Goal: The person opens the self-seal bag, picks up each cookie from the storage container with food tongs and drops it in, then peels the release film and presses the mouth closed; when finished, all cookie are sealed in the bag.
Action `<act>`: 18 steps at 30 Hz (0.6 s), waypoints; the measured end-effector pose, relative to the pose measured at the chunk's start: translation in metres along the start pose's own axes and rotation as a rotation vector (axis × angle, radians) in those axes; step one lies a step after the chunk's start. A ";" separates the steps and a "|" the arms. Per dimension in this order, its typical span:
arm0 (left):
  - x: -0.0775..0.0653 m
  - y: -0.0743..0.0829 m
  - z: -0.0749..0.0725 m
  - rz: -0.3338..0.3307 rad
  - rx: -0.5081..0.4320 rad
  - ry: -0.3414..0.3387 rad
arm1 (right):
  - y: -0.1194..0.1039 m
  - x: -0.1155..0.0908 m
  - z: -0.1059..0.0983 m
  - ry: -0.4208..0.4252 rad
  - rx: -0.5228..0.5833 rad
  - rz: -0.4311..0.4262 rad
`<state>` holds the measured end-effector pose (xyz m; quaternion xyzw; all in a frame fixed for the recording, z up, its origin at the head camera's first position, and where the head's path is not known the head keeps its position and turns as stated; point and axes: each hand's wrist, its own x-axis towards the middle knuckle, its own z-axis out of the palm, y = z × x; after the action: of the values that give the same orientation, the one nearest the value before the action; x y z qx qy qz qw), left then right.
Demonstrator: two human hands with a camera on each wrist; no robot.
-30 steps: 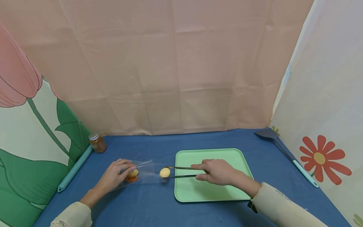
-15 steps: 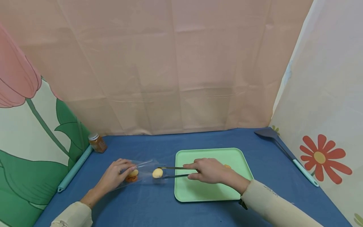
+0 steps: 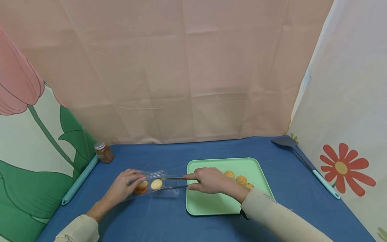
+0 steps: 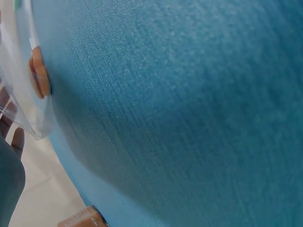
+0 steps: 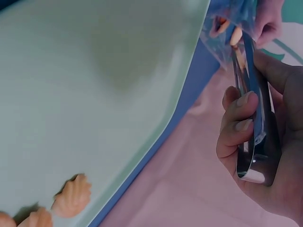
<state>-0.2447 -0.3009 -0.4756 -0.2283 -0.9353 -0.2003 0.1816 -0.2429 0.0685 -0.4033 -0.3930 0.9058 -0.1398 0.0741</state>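
Observation:
A clear plastic bag (image 3: 171, 193) lies over the blue cloth, its mouth toward the right. My left hand (image 3: 122, 185) pinches the bag's upper edge between thumb and fingers. Inside it are a pale cookie (image 3: 142, 184) and an orange-brown piece (image 3: 140, 191); the left wrist view shows round cookies (image 4: 40, 73) through the plastic. My right hand (image 3: 208, 180) grips metal tongs (image 5: 260, 161), fingers on one arm and thumb on the other. The tips of the tongs reach into the bag around another pale round cookie (image 3: 156, 184).
A light green tray (image 3: 208, 205) sits under my right hand, with several swirled cookies (image 3: 241, 180) on its right part. A lidded jar (image 3: 104, 153) and a teal rod (image 3: 80, 180) are at the left. A spatula (image 3: 325, 185) lies at the right.
My right hand has moved left with the tongs, carrying the pale cookie from the bag's mouth deeper inside. Cookies on the tray have come into view behind the wrist. The left hand has stayed put.

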 end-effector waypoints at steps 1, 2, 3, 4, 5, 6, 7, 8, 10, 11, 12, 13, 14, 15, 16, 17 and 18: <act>0.000 0.000 0.000 0.000 -0.002 -0.001 | -0.001 0.003 0.001 -0.003 0.001 0.000; 0.000 0.000 0.000 0.001 -0.003 0.000 | -0.002 0.005 0.001 -0.005 -0.002 0.001; 0.001 0.000 0.000 0.005 -0.003 0.001 | -0.003 0.007 0.002 -0.008 -0.001 0.002; 0.001 0.000 0.000 0.010 -0.003 0.003 | -0.004 0.010 0.003 -0.013 0.000 0.005; 0.001 -0.001 0.000 0.016 -0.002 0.007 | -0.005 0.012 0.004 -0.016 0.000 0.008; 0.001 -0.001 0.000 0.022 0.000 0.011 | -0.006 0.014 0.005 -0.019 -0.004 0.012; 0.000 -0.001 0.000 0.028 0.003 0.014 | -0.007 0.016 0.006 -0.020 -0.006 0.016; 0.000 -0.001 0.000 0.034 0.006 0.017 | -0.008 0.018 0.007 -0.021 -0.009 0.019; 0.000 -0.002 0.000 0.044 0.012 0.024 | -0.011 0.022 0.008 -0.023 -0.017 0.026; 0.000 -0.002 0.000 0.047 0.013 0.027 | -0.012 0.024 0.009 -0.021 -0.024 0.027; 0.000 -0.002 0.000 0.050 0.013 0.029 | -0.013 0.025 0.010 -0.018 -0.030 0.028; 0.000 -0.002 0.000 0.051 0.011 0.031 | -0.014 0.027 0.011 -0.014 -0.036 0.028; 0.000 -0.003 0.001 0.052 0.010 0.033 | -0.015 0.029 0.011 -0.010 -0.045 0.027; 0.000 -0.003 0.001 0.052 0.009 0.035 | -0.016 0.030 0.012 -0.008 -0.051 0.026; -0.001 -0.003 0.001 0.050 0.006 0.036 | -0.017 0.032 0.014 -0.006 -0.058 0.025; -0.001 -0.003 0.001 0.050 0.003 0.036 | -0.018 0.034 0.014 -0.003 -0.065 0.025; -0.001 -0.003 0.001 0.048 0.001 0.036 | -0.019 0.035 0.015 0.001 -0.071 0.027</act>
<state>-0.2456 -0.3030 -0.4775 -0.2468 -0.9262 -0.1996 0.2033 -0.2499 0.0270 -0.4128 -0.3831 0.9154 -0.1068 0.0618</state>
